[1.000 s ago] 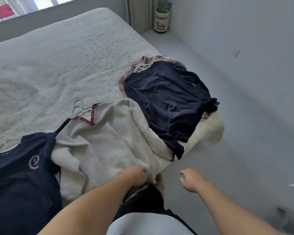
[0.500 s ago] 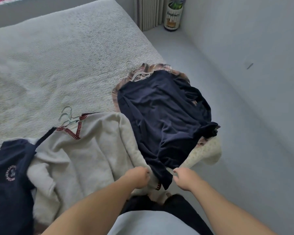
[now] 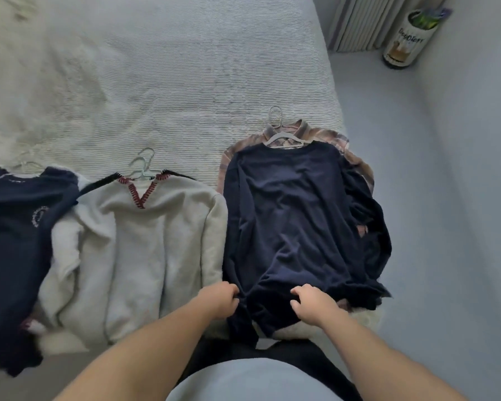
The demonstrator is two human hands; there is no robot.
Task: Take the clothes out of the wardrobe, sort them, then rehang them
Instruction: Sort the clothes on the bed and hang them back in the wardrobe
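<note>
Now gripping navy top (image 3: pixel 295 215) hem near bed (image 3: pixel 185 82) front edge: left hand (image 3: pixel 219 302), right hand (image 3: pixel 311 306). Sorting step; next probably smoothing before rehanging.

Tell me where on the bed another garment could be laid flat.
The bedspread is bare beyond the hangers, up to its far edge. The near edge is crowded: navy sweatshirt, cream sweater and navy top overlap, both hands gripping the top's hem.

Navy top (image 3: pixel 295 215), cream red-trimmed sweater (image 3: pixel 145 250)
</note>
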